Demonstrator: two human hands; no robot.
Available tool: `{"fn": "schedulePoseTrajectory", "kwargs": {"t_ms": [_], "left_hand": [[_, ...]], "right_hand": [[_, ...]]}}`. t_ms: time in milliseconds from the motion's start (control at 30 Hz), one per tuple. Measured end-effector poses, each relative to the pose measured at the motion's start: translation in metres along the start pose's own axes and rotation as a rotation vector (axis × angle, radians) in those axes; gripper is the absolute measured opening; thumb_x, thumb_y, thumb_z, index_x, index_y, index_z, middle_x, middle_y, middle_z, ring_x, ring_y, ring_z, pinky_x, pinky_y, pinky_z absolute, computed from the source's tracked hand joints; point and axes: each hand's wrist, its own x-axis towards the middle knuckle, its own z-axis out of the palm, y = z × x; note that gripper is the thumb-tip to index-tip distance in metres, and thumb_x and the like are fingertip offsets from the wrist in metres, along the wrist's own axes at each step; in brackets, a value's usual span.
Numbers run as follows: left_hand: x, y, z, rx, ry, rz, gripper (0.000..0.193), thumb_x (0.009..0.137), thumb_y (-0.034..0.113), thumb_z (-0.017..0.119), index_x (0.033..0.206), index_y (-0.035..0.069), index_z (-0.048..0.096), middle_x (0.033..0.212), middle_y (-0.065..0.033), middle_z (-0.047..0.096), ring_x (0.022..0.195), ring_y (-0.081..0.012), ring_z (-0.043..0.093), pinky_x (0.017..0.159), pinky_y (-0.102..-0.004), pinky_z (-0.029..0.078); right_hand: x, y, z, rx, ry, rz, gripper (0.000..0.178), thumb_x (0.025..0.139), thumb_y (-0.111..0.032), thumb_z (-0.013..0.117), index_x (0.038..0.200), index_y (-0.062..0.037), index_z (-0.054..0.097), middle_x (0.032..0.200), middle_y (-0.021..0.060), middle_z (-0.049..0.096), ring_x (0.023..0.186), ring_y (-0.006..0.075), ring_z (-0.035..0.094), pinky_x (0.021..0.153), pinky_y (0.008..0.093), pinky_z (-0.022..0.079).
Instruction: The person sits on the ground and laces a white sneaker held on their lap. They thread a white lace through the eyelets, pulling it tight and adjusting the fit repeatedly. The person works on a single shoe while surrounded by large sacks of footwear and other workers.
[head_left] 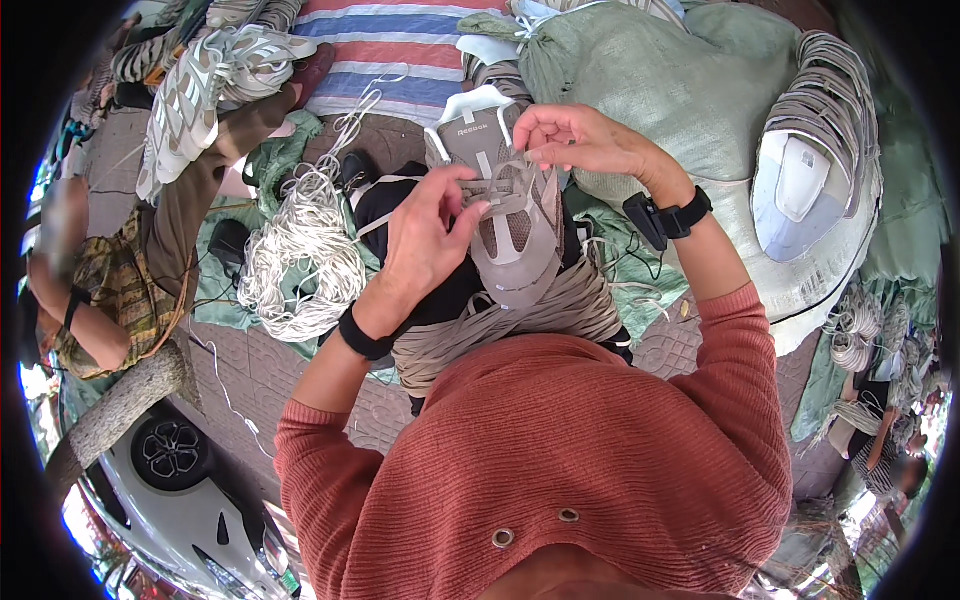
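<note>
A taupe shoe upper point(516, 255) lies over my lap, its tongue pointing away from me and its toe toward me. My left hand point(428, 230) is at the left side of its lacing, thumb and forefinger pinched on a taupe shoelace point(482, 197). At the right eyelets my right hand point(590, 140) pinches thumb and finger close together on the lace. The lace crosses the upper between both hands. Across my thighs, just below the toe, rests a thick bundle of taupe laces point(470, 345).
Left of my knees, a heap of white laces point(305, 265) lies on green sacking. A stuffed pale green sack point(650, 90) stands ahead, with stacked shoe uppers point(805, 170) at right. Another person's arm point(90, 325) and a bundle of white uppers point(190, 115) are at left, above a log point(125, 415).
</note>
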Motion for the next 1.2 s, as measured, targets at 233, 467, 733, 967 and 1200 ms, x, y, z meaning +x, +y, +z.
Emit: {"fn": "schedulePoseTrajectory", "kwargs": {"t_ms": [233,467,733,967,1200], "left_hand": [[0.021,0.003,0.016,0.324,-0.019,0.193,0.021,0.084,0.016,0.072,0.1,0.006,0.062,0.074,-0.0095,0.061,0.06,-0.0266,0.061,0.055,-0.0371,0.049],[0.024,0.0,0.013,0.228,0.047,0.189,0.011,0.085,0.009,0.069,0.094,0.005,0.065,0.078,-0.0104,0.065,0.059,-0.0235,0.062,0.055,-0.0333,0.049],[0.017,-0.003,0.007,0.151,0.03,0.125,0.01,0.084,0.005,0.069,0.093,0.004,0.064,0.073,-0.005,0.062,0.056,-0.0109,0.055,0.052,-0.0263,0.044],[0.015,0.01,-0.002,0.161,-0.13,0.296,0.017,0.08,0.006,0.072,0.096,0.007,0.066,0.081,-0.0043,0.06,0.072,-0.0173,0.056,0.065,-0.0318,0.044],[0.049,0.0,-0.017,0.571,-0.158,0.587,0.02,0.077,0.016,0.073,0.094,0.008,0.066,0.099,-0.0058,0.054,0.1,-0.0275,0.049,0.092,-0.0437,0.037]], "right_hand": [[-0.003,0.013,0.006,-0.05,-0.055,-0.108,0.017,0.091,-0.009,0.062,0.107,-0.0045,0.065,0.094,-0.0012,0.059,0.086,0.0091,0.054,0.075,0.0253,0.045],[0.005,0.002,0.002,-0.155,-0.147,-0.238,0.017,0.085,-0.006,0.066,0.102,-0.0043,0.07,0.093,0.0012,0.063,0.081,0.0118,0.059,0.073,0.0264,0.048],[0.017,-0.01,0.005,-0.332,-0.221,-0.252,0.012,0.082,-0.005,0.068,0.093,-0.0041,0.066,0.086,0.0043,0.064,0.074,0.0192,0.062,0.067,0.0316,0.048],[-0.001,0.002,0.043,-0.972,0.444,-0.575,0.017,0.082,-0.015,0.064,0.09,-0.0059,0.052,0.084,0.0098,0.058,0.069,0.0312,0.062,0.063,0.0394,0.051],[-0.005,0.049,0.077,-0.737,0.842,-0.421,0.017,0.082,-0.003,0.062,0.094,-0.0025,0.05,0.083,0.0129,0.054,0.065,0.0339,0.06,0.058,0.0406,0.051]]}}
